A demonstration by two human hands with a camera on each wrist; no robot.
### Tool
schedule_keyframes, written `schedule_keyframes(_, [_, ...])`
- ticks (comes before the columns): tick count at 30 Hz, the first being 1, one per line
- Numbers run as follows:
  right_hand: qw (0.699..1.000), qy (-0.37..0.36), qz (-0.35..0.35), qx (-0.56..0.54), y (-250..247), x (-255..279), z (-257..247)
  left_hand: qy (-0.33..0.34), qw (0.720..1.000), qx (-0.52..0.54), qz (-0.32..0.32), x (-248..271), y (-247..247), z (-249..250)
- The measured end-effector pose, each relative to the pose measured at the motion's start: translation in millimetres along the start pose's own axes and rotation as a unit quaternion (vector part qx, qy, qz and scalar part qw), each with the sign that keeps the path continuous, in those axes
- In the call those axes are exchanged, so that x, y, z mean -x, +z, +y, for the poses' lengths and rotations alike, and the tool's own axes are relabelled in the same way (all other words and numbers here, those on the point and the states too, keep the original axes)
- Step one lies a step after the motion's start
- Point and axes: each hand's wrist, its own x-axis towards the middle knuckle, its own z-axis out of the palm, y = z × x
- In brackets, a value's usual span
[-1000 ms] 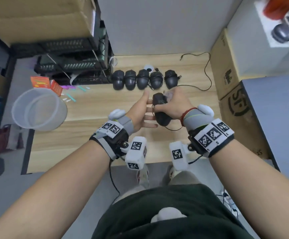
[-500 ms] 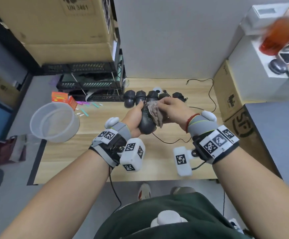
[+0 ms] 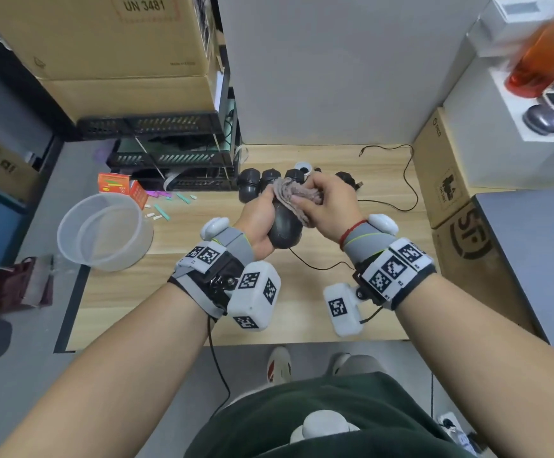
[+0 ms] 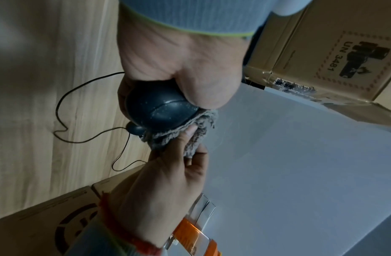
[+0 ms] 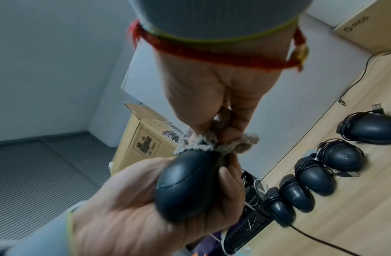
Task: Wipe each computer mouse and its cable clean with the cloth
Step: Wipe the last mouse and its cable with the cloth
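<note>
Item: dark mouse (image 3: 283, 228), lifted above the table (image 3: 130, 292), cupped in left hand (image 3: 257, 223) to expose its shell. Right hand (image 3: 330, 201) grasps bunched cloth (image 3: 297, 193), pressed against mouse's far end for wiping. Cable (image 3: 318, 264) trails to table. Remaining mice (image 5: 321, 173): cables wrapped, rowed behind.

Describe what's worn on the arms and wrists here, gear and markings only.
Bare forearms, no sleeves. Each wrist has a grey knit band with a yellow-green edge, a black strap bearing white square-patterned marker tiles, and a white boxy camera module with the same markers. A black cable hangs from the left wrist rig. The right wrist also wears a red string bracelet.
</note>
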Motion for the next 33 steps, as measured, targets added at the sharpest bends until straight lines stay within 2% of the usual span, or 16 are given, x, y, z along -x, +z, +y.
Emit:
schedule_keyframes(3, [0.999,-0.03,-0.023,-0.014,5,13,-4,-0.001,1.0,0.007,-0.011,-1,-3,4])
schedule_keyframes(7, [0.993,-0.069,-0.096,-0.011,6,22,-3,-0.058,0.996,0.066,-0.014,0,-7,6])
schedule_keyframes(9, [0.996,-0.053,-0.069,-0.033,3,13,3,-0.053,0.996,0.07,-0.006,-1,-7,6])
schedule_keyframes(12, [0.999,-0.011,0.013,-0.037,4,3,9,-0.034,0.997,0.064,-0.014,4,0,7])
schedule_keyframes(13, [0.999,-0.013,0.018,-0.044,5,4,9,-0.037,0.996,0.077,-0.013,4,2,10])
schedule_keyframes(16, [0.994,-0.06,-0.037,-0.079,9,14,-1,-0.02,0.997,0.08,0.014,0,-3,18])
schedule_keyframes(19, [0.991,-0.095,-0.079,-0.056,8,15,-3,-0.04,0.994,0.093,0.041,-6,-8,22])
schedule_keyframes(22, [0.994,-0.052,-0.031,-0.086,2,-2,7,-0.029,0.995,0.092,-0.004,2,1,25])
schedule_keyframes(25, [0.997,-0.044,0.018,-0.064,2,-7,6,-0.032,0.994,0.1,-0.001,0,0,28])
schedule_keyframes(30, [0.988,-0.11,-0.07,-0.077,5,9,-16,-0.008,0.996,0.092,0.008,-2,-1,46])
schedule_keyframes(33, [0.991,-0.044,-0.037,-0.124,-1,-8,-6,-0.003,0.996,0.081,-0.02,6,5,49])
